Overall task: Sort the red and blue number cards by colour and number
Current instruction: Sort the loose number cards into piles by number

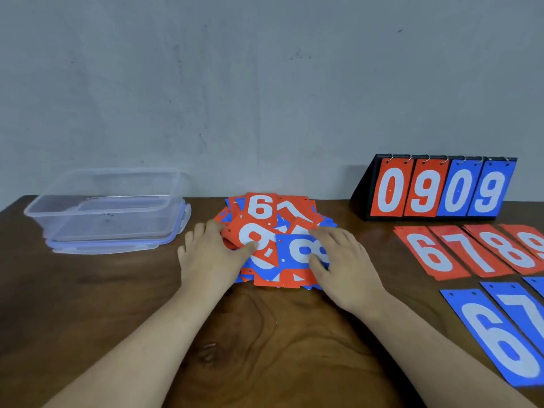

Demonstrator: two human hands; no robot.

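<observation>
Heaped toward the far edge of the tabletop [279,334], about midway along it: a loose pile of number cards [282,278], red and blue mixed, flat and overlapping, long axes at many angles. Topmost at the back, a red 6 card [261,208], digit upright, long axis running from far edge to near edge. On the near right of the heap, a blue 8 card [294,248], slightly tilted, top toward the far edge.

Left hand [212,254] on the heap's left flank — fingers spread and loosely bent over its side, thumb pressing a red card near the top. Right hand [341,260] flat on the right side, fingers slightly spread, fingertips and thumb resting on the blue 8 card, nothing pinched.

Along the right edge, a row of red cards [471,251] showing 6, 7, 8 and part of a 9, side by side, long axes slanting from far-left to near-right. Nearer, a row of blue cards [497,334] with 6 and 7 — same slant.

Behind these rows, by the far right corner, a scoreboard stand [441,187] reading 0 9 0 9, two red, two blue. By the far left corner, a clear container [106,207] on what looks like its lid.
</observation>
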